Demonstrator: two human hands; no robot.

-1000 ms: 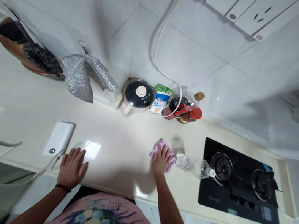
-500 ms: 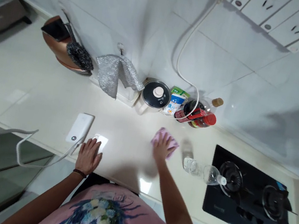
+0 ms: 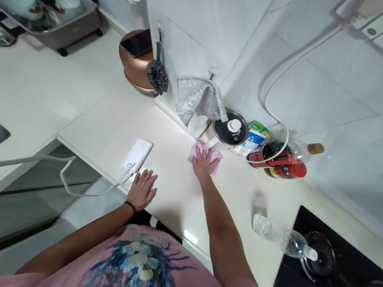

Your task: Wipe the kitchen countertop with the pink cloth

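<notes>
My right hand (image 3: 204,163) lies flat with fingers spread on a pink cloth (image 3: 215,157), pressing it against the counter. The cloth sits just in front of a small lidded pot (image 3: 229,129), close under its pale handle. Farther left, my left hand (image 3: 142,190) rests palm down at the counter's front edge, fingers stretched out and holding nothing. Beside it lies a white power bank (image 3: 137,154) with a cable plugged in; the fingertips are close to its lower right end.
A clear plastic bottle (image 3: 294,243) stands by the black gas stove (image 3: 333,282) at right. Seasoning bottles (image 3: 285,167) and packets (image 3: 254,142) line the wall. A silvery cloth (image 3: 199,98) hangs above the counter (image 3: 173,160). At left are a copper-coloured pan (image 3: 137,72) and an electric cooker (image 3: 73,28).
My right hand has slid the pink cloth left and back toward the pot. My left hand stays by the power bank. The view has swung left, bringing more of the electric cooker and a sink in.
</notes>
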